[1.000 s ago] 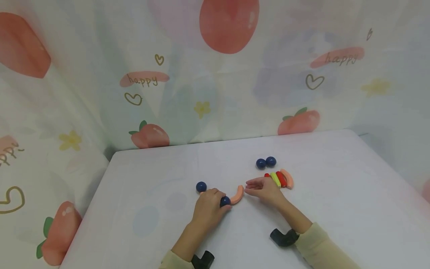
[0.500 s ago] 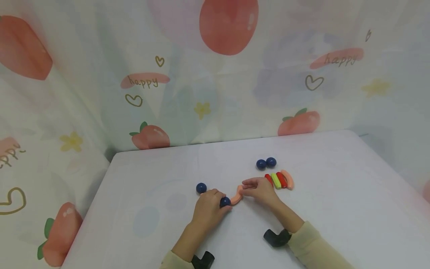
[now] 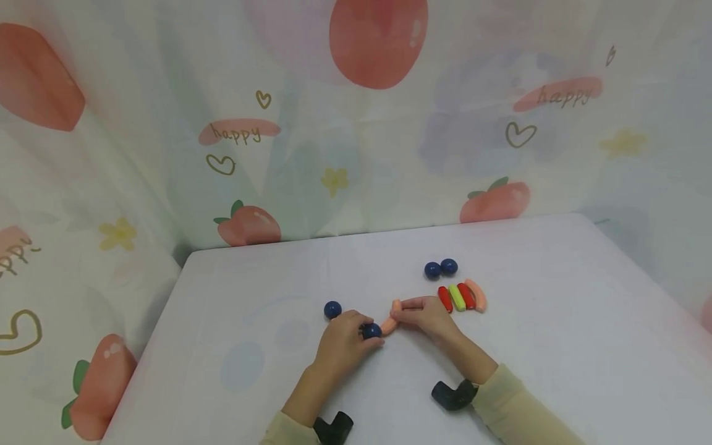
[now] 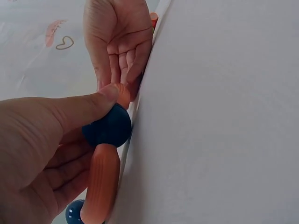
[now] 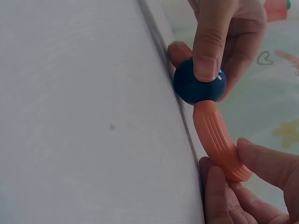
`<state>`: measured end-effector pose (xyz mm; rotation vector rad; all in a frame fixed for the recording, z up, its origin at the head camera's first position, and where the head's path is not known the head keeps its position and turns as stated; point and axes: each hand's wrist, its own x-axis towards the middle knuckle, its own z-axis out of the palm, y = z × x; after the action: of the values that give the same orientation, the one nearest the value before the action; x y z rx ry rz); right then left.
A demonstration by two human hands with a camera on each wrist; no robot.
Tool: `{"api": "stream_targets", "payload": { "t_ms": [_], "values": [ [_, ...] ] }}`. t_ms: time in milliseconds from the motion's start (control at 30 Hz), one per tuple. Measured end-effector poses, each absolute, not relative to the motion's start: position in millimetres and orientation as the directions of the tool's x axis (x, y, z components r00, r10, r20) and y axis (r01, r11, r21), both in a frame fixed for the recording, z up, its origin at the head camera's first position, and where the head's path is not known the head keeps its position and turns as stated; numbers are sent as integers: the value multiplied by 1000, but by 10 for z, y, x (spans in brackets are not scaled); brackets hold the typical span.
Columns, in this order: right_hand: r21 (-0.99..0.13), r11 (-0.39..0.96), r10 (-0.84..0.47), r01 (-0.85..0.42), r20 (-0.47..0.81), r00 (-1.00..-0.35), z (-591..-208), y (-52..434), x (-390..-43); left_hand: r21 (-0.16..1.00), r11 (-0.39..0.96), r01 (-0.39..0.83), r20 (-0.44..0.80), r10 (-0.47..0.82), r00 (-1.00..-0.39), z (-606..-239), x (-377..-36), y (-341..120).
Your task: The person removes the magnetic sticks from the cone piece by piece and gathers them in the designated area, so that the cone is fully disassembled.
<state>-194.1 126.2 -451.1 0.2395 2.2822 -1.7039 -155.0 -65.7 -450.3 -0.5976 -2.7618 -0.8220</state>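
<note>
My left hand (image 3: 340, 346) pinches a glossy blue ball (image 4: 110, 127) between thumb and fingers. A curved orange rod (image 5: 216, 135) runs from this ball to my right hand (image 3: 431, 318), whose thumb and fingers pinch its far end in the right wrist view. On the ball's other side a second curved orange rod (image 4: 102, 182) extends under my left hand, mostly hidden from the head view. It leads to another blue ball (image 3: 332, 309) beyond the left knuckles. Together, these balls and rods form a chain low over the white table.
Behind my right hand, a row of short red rods (image 3: 466, 296), a yellow-green rod (image 3: 457, 298) and a curved orange rod (image 3: 476, 295) lies on the white table (image 3: 267, 272). Two blue balls (image 3: 440, 269) sit just beyond. A patterned cloth (image 3: 378, 154) hangs behind the table.
My right hand has moved left to the curved orange rod and now pinches its end. That rod has turned slightly leftward. My left hand has stayed almost in place on the blue ball.
</note>
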Motion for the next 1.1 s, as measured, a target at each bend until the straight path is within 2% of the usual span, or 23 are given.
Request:
{"api": "stream_targets", "payload": {
  "t_ms": [100, 267, 500, 600, 733, 900, 1100],
  "values": [
    [-908, 288, -37, 304, -328, -944, -4503, 1260, -1938, 523, 732, 436, 294, 325, -899, -4520, -1565, -678],
    [-908, 277, -29, 314, -334, -942, -4501, 1284, -1951, 527, 723, 447, 301, 333, -894, -4537, -1597, -671],
    [-939, 52, -23, 339, -341, -940, -4498, 1375, -1952, 518, 743, 425, 276, 325, -905, -4525, -1582, -644],
    [-942, 8, -55, 334, -334, -941, -4496, 1405, -1949, 532, 742, 409, 260, 317, -912, -4521, -1571, -644],
    [-946, 34, -88, 324, -325, -941, -4483, 1438, -1938, 534, 735, 417, 267, 321, -909, -4532, -1570, -650],
    [-943, 142, -78, 300, -313, -946, -4375, 1583, -1927, 528, 736, 424, 274, 325, -905, -4546, -1570, -654],
    [-961, 134, -92, 243, -257, -962, -4208, 1872, -1947, 525, 736, 428, 284, 323, -903, -4551, -1570, -668]
  ]
}}
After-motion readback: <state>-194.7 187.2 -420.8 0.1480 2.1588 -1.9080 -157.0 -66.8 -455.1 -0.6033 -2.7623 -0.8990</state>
